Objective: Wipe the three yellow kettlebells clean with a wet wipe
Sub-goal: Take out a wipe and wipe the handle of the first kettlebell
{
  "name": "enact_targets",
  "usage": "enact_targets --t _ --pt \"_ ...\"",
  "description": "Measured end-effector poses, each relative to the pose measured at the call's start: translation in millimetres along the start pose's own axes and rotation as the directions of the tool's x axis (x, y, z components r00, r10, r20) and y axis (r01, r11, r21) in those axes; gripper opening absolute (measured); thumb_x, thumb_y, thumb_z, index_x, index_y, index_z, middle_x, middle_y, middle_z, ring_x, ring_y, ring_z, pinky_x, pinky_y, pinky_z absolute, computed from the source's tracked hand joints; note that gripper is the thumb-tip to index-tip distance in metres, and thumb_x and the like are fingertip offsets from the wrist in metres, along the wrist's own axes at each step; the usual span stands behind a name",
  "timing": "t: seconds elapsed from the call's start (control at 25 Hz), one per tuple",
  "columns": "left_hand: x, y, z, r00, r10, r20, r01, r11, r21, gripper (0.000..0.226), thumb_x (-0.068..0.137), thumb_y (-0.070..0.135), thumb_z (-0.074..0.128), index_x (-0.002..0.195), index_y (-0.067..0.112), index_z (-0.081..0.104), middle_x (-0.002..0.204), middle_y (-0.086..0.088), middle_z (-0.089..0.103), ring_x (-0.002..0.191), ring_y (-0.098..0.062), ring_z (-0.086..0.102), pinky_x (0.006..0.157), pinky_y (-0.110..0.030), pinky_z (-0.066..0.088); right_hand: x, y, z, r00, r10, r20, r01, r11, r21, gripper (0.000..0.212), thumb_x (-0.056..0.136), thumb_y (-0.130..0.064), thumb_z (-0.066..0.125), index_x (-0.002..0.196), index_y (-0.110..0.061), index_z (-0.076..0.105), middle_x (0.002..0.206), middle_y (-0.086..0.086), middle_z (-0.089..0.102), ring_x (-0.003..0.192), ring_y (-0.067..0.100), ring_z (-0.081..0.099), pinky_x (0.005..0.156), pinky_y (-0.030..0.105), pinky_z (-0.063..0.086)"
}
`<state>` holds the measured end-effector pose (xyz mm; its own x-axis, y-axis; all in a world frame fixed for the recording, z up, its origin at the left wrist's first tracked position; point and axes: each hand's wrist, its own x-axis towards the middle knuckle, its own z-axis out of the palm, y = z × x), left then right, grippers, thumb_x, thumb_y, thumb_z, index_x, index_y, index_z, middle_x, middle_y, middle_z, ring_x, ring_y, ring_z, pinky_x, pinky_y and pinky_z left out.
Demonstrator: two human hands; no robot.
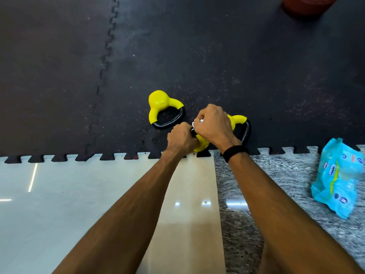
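At the mat's (59, 56) near edge, my left hand (180, 140) grips a heavy kettlebell's (201, 144) black handle; my right hand (214, 123) pinches the soft wipe (194, 124) on it.

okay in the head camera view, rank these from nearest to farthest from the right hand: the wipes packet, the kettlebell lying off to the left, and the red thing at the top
From the right hand:
1. Kettlebell lying on its side, just to the left on the black mat.
2. Blue wipes packet, to the right on the speckled floor.
3. Red thing, top right edge, cut off by the frame.
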<state>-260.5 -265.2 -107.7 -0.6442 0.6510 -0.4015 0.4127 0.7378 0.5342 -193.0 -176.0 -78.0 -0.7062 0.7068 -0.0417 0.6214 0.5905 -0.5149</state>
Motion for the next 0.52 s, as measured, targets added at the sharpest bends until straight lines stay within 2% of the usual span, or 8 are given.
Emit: enact_targets --t 0.12,0.2,0.28,0.32,0.44,0.52 --pt "-10 10 3 0.997 0.073 0.034 -0.075 0.996 0.054 0.021 0.077 0.024 0.064 0.066 0.017 0.048 0.083 -0.015 0.053 0.093 -0.037 0.056 0.076 -0.044 0.045 -1 15 -14 0.988 0.155 -0.014 -0.155 0.988 -0.003 0.021 0.077 -0.018 0.059 0.07 0.0 0.066 0.078 0.017 0.067 0.076 0.038 0.063 0.063 0.042 0.054" --pt "-14 9 8 0.993 0.115 0.024 -0.117 0.988 0.099 0.025 0.08 0.033 0.067 0.073 0.012 0.054 0.09 -0.019 0.058 0.105 -0.036 0.051 0.077 -0.045 0.044 -11 11 -12 0.989 0.145 0.024 -0.143 0.986 -0.09 0.019 0.079 -0.017 0.058 0.068 -0.001 0.058 0.08 0.018 0.063 0.081 0.04 0.062 0.06 0.037 0.045" --pt "-17 6 14 0.993 0.122 0.005 -0.122 0.988 0.098 0.032 0.082 0.035 0.068 0.087 0.004 0.06 0.099 -0.022 0.061 0.114 -0.038 0.047 0.075 -0.045 0.042 -21 -2 -6 0.988 0.108 0.108 -0.093 0.986 -0.14 0.016 0.081 -0.02 0.059 0.078 -0.004 0.062 0.089 0.02 0.065 0.087 0.04 0.061 0.064 0.037 0.043" --pt "-19 5 17 0.992 0.126 0.0 -0.126 0.988 0.093 0.033 0.083 0.035 0.068 0.089 0.003 0.059 0.1 -0.023 0.062 0.115 -0.039 0.046 0.074 -0.044 0.041 -23 -3 -8 0.985 0.123 0.124 -0.107 0.987 -0.123 0.017 0.081 -0.021 0.06 0.08 -0.004 0.063 0.091 0.02 0.066 0.088 0.04 0.062 0.065 0.036 0.044" --pt "-22 12 19 0.985 0.169 0.014 -0.169 0.974 0.15 0.025 0.083 0.03 0.068 0.087 0.006 0.061 0.092 -0.02 0.061 0.11 -0.039 0.048 0.073 -0.044 0.043 -22 12 -24 0.969 0.24 0.06 -0.236 0.97 -0.061 0.014 0.081 -0.015 0.06 0.071 -0.007 0.055 0.087 0.018 0.064 0.09 0.039 0.062 0.064 0.032 0.04" --pt "-24 16 21 0.973 0.226 0.041 -0.229 0.949 0.218 0.02 0.082 0.026 0.069 0.091 0.009 0.063 0.087 -0.014 0.06 0.113 -0.038 0.047 0.077 -0.047 0.043 -27 12 -24 0.973 0.214 0.086 -0.203 0.972 -0.122 0.007 0.081 -0.011 0.058 0.077 -0.006 0.056 0.093 0.018 0.063 0.094 0.04 0.06 0.067 0.034 0.041"
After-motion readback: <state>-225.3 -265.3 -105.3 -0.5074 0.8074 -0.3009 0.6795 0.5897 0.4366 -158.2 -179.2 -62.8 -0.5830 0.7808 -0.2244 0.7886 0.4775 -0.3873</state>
